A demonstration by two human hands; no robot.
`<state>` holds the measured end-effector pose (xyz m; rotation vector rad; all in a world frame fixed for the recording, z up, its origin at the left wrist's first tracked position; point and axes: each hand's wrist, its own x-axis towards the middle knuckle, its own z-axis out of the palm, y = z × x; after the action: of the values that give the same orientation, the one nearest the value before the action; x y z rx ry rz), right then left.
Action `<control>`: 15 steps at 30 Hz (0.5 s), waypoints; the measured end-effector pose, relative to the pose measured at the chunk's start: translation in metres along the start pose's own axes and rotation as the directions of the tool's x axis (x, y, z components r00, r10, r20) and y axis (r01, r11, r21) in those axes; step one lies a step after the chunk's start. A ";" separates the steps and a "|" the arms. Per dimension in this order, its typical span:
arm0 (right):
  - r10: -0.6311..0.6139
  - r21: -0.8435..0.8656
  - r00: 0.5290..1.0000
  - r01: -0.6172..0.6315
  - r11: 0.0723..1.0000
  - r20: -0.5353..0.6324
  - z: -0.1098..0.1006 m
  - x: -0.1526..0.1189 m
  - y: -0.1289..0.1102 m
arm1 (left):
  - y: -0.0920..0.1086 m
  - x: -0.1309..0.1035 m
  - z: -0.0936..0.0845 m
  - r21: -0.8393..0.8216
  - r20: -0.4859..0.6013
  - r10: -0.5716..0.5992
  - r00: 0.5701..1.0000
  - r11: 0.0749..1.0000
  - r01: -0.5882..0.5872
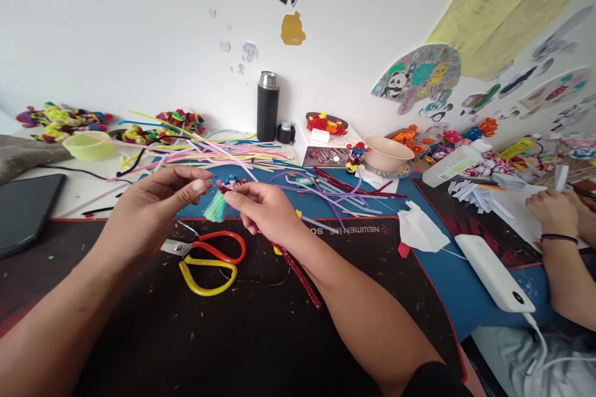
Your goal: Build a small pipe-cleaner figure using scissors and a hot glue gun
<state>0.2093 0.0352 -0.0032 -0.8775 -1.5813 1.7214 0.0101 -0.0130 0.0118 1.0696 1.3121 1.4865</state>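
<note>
My right hand (263,205) pinches a small craft doll (229,183) with a blue and red beaded-looking top. A pale green and blue tassel (215,206) hangs below it. From under the right hand a dark red glittery pipe cleaner (300,276) trails toward me past the wrist. My left hand (165,198) is just left of the doll, apart from it, thumb and fingertips drawn together; whether something thin is between them I cannot make out. Scissors (216,263) with one red and one yellow handle lie on the black mat (261,335) below the hands.
Loose pipe cleaners (218,152) spread behind my hands. A black thermos (267,108) stands against the wall, right of a green bowl (90,146). A beige bowl (388,155), a white power bank (496,273) and another person's hand (554,214) are on the right.
</note>
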 end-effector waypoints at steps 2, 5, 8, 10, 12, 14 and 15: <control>0.003 -0.030 1.000 -0.003 1.000 0.000 0.001 -0.001 -0.001 | 0.003 -0.002 0.003 0.117 -0.003 0.071 0.997 0.991 -0.070; -0.004 -0.061 1.000 0.005 0.998 0.012 0.001 -0.001 0.001 | 0.004 -0.003 0.005 0.229 0.031 0.075 0.997 0.970 -0.080; -0.018 -0.083 1.000 0.019 0.996 0.013 0.001 0.000 0.005 | 0.001 -0.002 0.004 0.303 0.052 0.077 0.996 0.949 -0.089; -0.030 -0.104 0.999 0.031 0.994 0.010 0.001 0.000 0.007 | 0.000 -0.002 0.004 0.320 0.053 0.077 0.996 0.943 -0.090; -0.040 -0.131 0.999 0.040 0.991 0.006 0.001 0.000 0.008 | 0.001 -0.002 0.004 0.318 0.052 0.075 0.996 0.944 -0.088; -0.045 -0.151 0.999 0.045 0.988 0.004 0.001 0.000 0.009 | 0.003 -0.003 0.005 0.321 0.055 0.069 0.996 0.943 -0.083; -0.045 -0.155 0.999 0.045 0.987 0.004 0.001 0.000 0.009 | 0.004 -0.003 0.005 0.324 0.055 0.061 0.997 0.943 -0.076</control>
<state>0.2080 0.0340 -0.0120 -0.9089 -1.7408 1.5836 0.0154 -0.0146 0.0155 1.3638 1.5386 1.3136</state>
